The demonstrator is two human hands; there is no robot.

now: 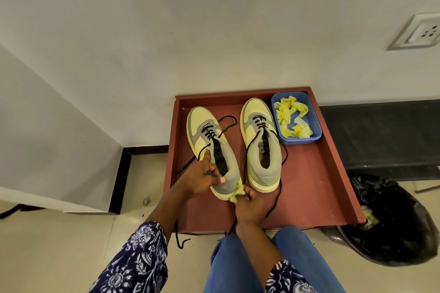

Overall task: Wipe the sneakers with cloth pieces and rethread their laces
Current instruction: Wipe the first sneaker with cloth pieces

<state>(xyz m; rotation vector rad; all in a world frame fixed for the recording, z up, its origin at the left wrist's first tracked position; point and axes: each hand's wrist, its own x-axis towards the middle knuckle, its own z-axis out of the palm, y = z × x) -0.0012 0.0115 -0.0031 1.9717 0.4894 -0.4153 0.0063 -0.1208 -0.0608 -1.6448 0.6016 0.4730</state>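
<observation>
The left hand (202, 177) grips the left sneaker (212, 150) at its collar, on the red tray (316, 188). The right hand (250, 207) pinches a yellow cloth piece (237, 194) against that sneaker's heel (the other sneaker (260, 142) stands just beside it).

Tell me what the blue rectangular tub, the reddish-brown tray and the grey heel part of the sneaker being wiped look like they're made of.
The blue rectangular tub looks like moulded plastic: smooth walls, rounded corners. The reddish-brown tray looks like painted or laminated board, maybe metal; flat, matte, with straight raised edges. The grey heel of the left sneaker looks like suede or a synthetic nubuck: soft, with no shine.
</observation>
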